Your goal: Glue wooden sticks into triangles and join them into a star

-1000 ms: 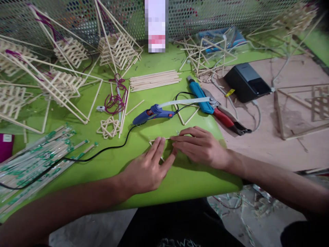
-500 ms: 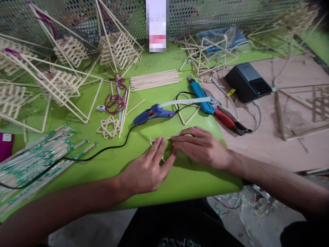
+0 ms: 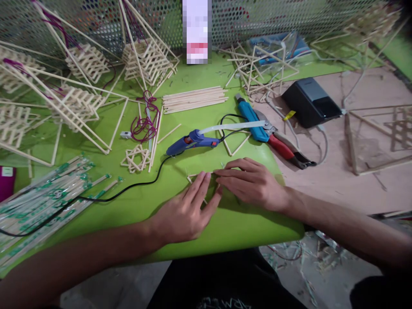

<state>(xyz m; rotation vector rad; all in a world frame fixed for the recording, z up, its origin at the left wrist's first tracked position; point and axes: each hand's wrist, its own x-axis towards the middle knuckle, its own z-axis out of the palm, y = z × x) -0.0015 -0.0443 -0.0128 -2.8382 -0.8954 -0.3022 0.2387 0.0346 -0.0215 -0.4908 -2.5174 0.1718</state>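
Observation:
A small triangular frame of wooden sticks (image 3: 189, 180) lies on the green table in front of me, largely covered by my fingers. My left hand (image 3: 185, 212) holds its left part, with two fingers laid over the top stick and the thumb reaching across to the right side. My right hand (image 3: 252, 182) has its fingertips together at the frame's right corner, close to the left thumb. Thin glue strands stand up near the corners. Just beyond, a blue hot glue gun (image 3: 193, 143) lies on its side with a clear glue stick in its back.
Wrapped chopsticks (image 3: 58, 197) lie at left, under a black cable. Behind are a stick star (image 3: 135, 159), purple cord (image 3: 144, 122), bare sticks (image 3: 195, 100) and stick-built pyramids (image 3: 148, 60). Right of the glue gun are a blue cutter (image 3: 252, 120), red-handled pruning shears (image 3: 285, 150) and a black box (image 3: 310, 103).
Both hands stay almost still on the stick frame. The left fingers have shifted very slightly to the right; everything else lies as before.

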